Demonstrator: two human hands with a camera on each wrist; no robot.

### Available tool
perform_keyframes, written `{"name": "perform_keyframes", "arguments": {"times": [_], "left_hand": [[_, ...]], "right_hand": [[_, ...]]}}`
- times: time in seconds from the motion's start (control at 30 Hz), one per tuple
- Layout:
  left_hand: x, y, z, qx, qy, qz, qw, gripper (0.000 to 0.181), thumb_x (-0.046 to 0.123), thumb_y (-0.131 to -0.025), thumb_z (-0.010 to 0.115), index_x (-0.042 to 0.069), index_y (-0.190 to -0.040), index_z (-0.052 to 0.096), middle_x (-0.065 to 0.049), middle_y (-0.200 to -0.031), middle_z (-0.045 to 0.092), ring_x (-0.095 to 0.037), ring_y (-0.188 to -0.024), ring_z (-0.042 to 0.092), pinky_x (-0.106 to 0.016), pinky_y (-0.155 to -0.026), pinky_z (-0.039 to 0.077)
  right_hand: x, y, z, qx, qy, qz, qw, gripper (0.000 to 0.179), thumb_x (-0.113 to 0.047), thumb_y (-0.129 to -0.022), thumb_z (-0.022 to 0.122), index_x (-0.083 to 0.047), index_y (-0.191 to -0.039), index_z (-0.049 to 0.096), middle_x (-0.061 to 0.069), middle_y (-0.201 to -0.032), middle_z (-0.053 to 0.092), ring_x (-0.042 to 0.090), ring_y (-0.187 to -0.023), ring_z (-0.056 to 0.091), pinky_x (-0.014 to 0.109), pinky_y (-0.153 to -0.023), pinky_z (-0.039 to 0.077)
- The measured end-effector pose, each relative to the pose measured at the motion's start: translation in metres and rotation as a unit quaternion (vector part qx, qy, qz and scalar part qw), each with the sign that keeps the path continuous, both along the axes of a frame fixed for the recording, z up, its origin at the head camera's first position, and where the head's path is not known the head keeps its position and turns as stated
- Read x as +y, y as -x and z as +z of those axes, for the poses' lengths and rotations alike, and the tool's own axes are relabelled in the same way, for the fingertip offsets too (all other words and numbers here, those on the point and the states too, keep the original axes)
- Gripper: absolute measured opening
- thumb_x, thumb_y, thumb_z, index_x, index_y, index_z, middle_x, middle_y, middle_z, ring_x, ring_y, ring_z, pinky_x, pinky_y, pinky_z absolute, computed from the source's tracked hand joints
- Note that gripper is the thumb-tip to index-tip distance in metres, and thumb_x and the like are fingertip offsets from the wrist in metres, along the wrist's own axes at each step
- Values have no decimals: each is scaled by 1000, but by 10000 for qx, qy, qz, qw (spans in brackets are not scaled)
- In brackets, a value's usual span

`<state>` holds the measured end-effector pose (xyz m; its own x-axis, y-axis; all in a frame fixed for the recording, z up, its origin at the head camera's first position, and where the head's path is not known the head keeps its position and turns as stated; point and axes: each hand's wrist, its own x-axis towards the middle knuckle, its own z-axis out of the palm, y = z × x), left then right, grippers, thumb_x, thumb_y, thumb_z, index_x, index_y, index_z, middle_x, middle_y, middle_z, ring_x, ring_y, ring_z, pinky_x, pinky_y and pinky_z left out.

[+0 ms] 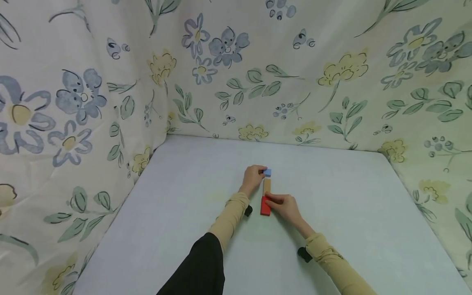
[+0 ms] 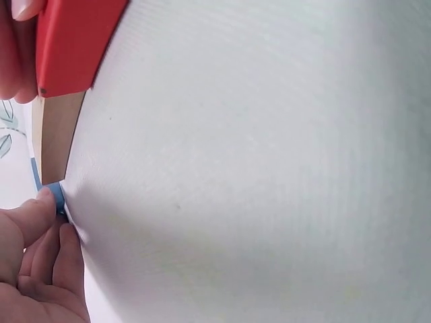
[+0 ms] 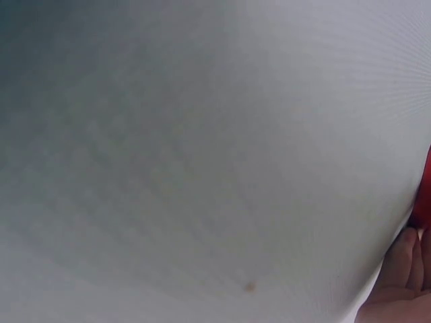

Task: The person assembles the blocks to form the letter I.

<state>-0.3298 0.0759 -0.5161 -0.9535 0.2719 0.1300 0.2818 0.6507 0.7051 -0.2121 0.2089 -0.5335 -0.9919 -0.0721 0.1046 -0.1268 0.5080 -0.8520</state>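
Three blocks form a line running away from the person on the white table. Nearest is a red block (image 1: pixel 265 207), then a plain wooden block (image 1: pixel 267 186), with a small blue block (image 1: pixel 267 173) at the far end. The left hand (image 1: pixel 253 179) pinches the blue block between thumb and fingers; in the left wrist view that blue block (image 2: pixel 56 195) sits right at the end of the wooden block (image 2: pixel 62 134). My right hand (image 1: pixel 285 207) holds the red block near its far end, thumb and fingers at its sides. In the right wrist view only a sliver of the red block (image 3: pixel 423 195) shows.
The white tabletop (image 1: pixel 177 196) spreads around the blocks. Floral curtain (image 1: pixel 250 82) hangs along the back and both sides. Small black wrist devices sit under the left forearm (image 1: pixel 248 210) and the right forearm (image 1: pixel 304 254).
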Motion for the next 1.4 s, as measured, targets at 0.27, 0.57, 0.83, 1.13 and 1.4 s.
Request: {"name": "perform_keyframes", "arguments": {"times": [0.27,0.57,0.83,1.13,1.4], "left_hand": [[1,-3,3,-161,-150,166,9996,29,2,-87,64,9,-115,70,-7,-114,70,-17,-109,64,-29,-91,53],[2,-5,3,-321,-297,334,9985,29,3,-87,65,10,-115,70,-7,-113,70,-16,-106,66,-26,-88,54],[2,-4,0,-273,-269,354,9986,31,5,-87,66,12,-116,69,-5,-113,70,-15,-105,66,-27,-87,54],[2,-4,-2,-354,-234,302,9986,35,7,-88,65,16,-123,65,-3,-119,68,-17,-113,62,-30,-94,52],[0,-6,0,-354,-209,355,9985,34,8,-88,66,16,-121,66,-2,-118,68,-17,-113,62,-31,-94,51]], "right_hand": [[-1,0,0,29,-46,-74,10000,33,-16,-82,74,-10,-114,70,7,-112,70,24,-109,64,40,-93,52],[-1,0,0,2,-65,-116,9999,32,-16,-82,74,-10,-114,70,6,-111,70,22,-108,65,39,-92,53],[0,0,0,-21,5,-43,10000,33,-17,-83,74,-10,-115,70,8,-113,69,24,-110,64,40,-94,52],[1,-1,1,-173,27,-49,9998,35,-19,-84,73,-11,-117,68,7,-116,68,24,-114,62,42,-96,50],[0,-1,0,-168,24,-5,9999,35,-20,-84,72,-10,-117,68,8,-116,68,25,-114,62,42,-96,50]]}}
